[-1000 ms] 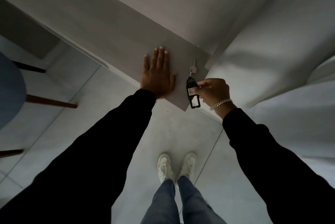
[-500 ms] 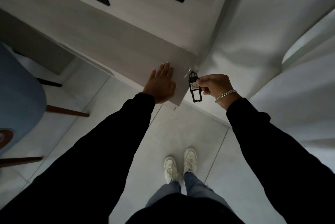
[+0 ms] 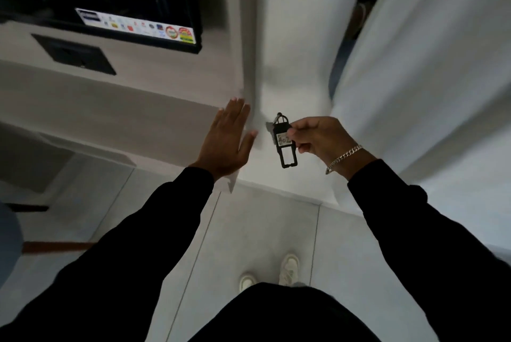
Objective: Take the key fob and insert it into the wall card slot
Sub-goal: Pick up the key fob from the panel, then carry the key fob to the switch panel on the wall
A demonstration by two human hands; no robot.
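My right hand (image 3: 320, 138) pinches a black key fob (image 3: 284, 145) with a white label and a metal key on a ring at its top. The fob hangs in the air in front of the white wall corner, clear of the shelf. My left hand (image 3: 228, 138) lies flat, fingers together and extended, over the right end of the grey shelf (image 3: 116, 117). A dark rectangular wall plate (image 3: 74, 54) sits on the wall at the upper left. I cannot tell whether it is the card slot.
A black screen (image 3: 138, 4) with a strip of stickers hangs above the shelf. White curtains (image 3: 414, 79) hang at the right. A blue chair (image 3: 9, 233) with wooden legs stands at the left. My white shoes (image 3: 287, 269) stand on the tiled floor.
My right hand has lifted the key fob off the shelf and moved it right, into the air. The view has tilted upward, so the screen and wall plate have come into sight.
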